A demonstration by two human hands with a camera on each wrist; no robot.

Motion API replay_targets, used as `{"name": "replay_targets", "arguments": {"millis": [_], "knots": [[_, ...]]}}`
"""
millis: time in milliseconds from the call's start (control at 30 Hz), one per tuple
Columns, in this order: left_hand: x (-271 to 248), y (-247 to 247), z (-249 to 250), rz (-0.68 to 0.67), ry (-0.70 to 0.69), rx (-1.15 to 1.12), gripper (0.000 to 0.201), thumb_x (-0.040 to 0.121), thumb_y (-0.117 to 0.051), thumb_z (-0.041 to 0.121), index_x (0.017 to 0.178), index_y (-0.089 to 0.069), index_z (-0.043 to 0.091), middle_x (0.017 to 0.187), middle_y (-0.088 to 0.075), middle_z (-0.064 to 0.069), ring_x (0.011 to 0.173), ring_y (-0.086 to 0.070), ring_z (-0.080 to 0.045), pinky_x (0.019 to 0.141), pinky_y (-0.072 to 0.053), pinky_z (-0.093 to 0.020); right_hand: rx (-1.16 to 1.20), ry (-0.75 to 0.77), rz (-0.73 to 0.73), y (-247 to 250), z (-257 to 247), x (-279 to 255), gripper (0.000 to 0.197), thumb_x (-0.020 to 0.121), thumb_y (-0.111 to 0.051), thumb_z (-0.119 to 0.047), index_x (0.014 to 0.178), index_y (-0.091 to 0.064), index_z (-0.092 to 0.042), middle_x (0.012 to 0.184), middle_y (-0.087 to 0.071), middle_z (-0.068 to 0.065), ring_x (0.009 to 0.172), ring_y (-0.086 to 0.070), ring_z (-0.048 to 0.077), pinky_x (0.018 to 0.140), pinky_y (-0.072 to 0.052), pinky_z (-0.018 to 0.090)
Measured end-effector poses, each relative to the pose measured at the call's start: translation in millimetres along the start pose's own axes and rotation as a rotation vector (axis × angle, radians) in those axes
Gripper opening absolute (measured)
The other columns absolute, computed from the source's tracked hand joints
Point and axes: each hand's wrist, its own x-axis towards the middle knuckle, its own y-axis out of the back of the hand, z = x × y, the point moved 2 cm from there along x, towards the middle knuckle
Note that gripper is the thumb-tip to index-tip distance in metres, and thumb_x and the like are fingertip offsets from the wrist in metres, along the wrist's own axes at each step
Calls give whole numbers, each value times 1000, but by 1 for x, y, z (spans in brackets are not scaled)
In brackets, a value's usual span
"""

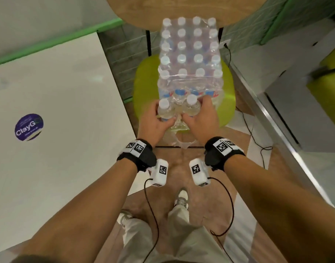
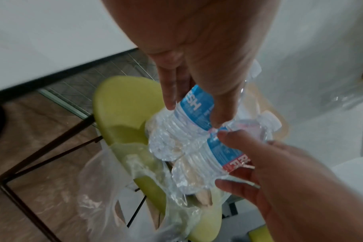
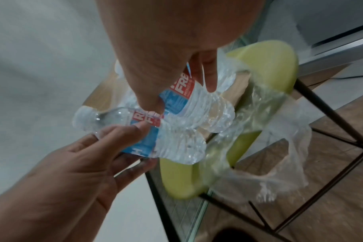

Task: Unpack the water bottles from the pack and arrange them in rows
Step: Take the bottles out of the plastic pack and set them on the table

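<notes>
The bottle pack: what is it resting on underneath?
The pack sits on a lime-green chair seat, its far end against a round wooden tabletop. Seat beneath the pack is covered; torn wrap hangs off the near edge.

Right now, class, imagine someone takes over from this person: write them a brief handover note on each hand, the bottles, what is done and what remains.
Left hand grips one bottle; right hand grips another bottle. Both bottles are at the torn near end of the pack, which sits on the green chair.
Done: wrap opened.
Left: most bottles are in the wrap; no rows are visible yet. The white table to the left looks a likely place.
</notes>
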Motion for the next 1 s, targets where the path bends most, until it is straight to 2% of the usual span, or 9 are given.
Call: {"name": "replay_targets", "arguments": {"millis": [100,200,267,367,500,567,667,800,1000], "knots": [[-30,56,-11,160,17,-12,53,75,-87,37,118,-59,23,107,-72,10,98,-69,-4,83,-58,-21,40,52,-79,-25,-30,-27,47,72,-73,-46,106,-45,-27,99,-60,-4,90,-61,15,75,-54,38],[-51,121,-32,303,66,-16,52,76,-86,36,119,-57,25,109,-70,10,99,-69,-7,84,-58,-23,102,118,-220,-64,-74,-44,45,76,-74,-43,108,-47,-26,100,-61,-5,89,-61,12,76,-53,35],[-61,170,-52,404,116,-26,53,77,-85,36,120,-57,25,111,-70,11,100,-68,-6,85,-58,-24,139,119,-355,-104,-110,-52,50,76,-77,-40,114,-47,-26,104,-63,-7,92,-62,12,80,-54,32],[-73,239,-87,533,183,-45,51,79,-84,34,120,-56,24,109,-69,13,100,-67,-2,86,-58,-24,186,152,-483,-170,-163,-63,49,75,-77,-36,112,-46,-26,103,-64,-6,94,-64,15,84,-55,38],[-84,319,-136,673,246,-22,49,80,-83,32,120,-57,20,104,-67,15,92,-64,7,77,-51,-9,121,246,-569,-253,-216,-80,50,77,-77,-34,112,-44,-22,105,-64,-1,92,-64,21,80,-55,42],[-87,351,-158,716,281,-16,51,80,-82,32,121,-56,20,101,-66,18,87,-63,11,74,-49,-7,104,265,-595,-290,-236,-89,49,78,-76,-33,113,-43,-21,106,-63,0,90,-64,21,79,-55,44],[-90,393,-190,759,322,3,52,80,-81,34,123,-55,21,101,-64,19,88,-63,6,76,-52,-12,104,266,-597,-337,-264,-99,47,79,-76,-31,111,-43,-21,105,-62,-1,85,-64,18,78,-56,41],[-83,441,-221,776,334,20,54,82,-80,36,126,-53,20,108,-65,13,91,-63,2,72,-47,-2,120,286,-629,-394,-302,-103,47,77,-75,-34,109,-42,-25,105,-63,-2,88,-65,18,77,-57,43],[-60,490,-253,778,297,41,53,83,-79,30,127,-53,20,111,-65,12,99,-65,-5,80,-49,-5,84,362,-606,-450,-342,-100,49,80,-73,-38,112,-39,-22,106,-62,-1,90,-65,20,76,-58,43]]}}
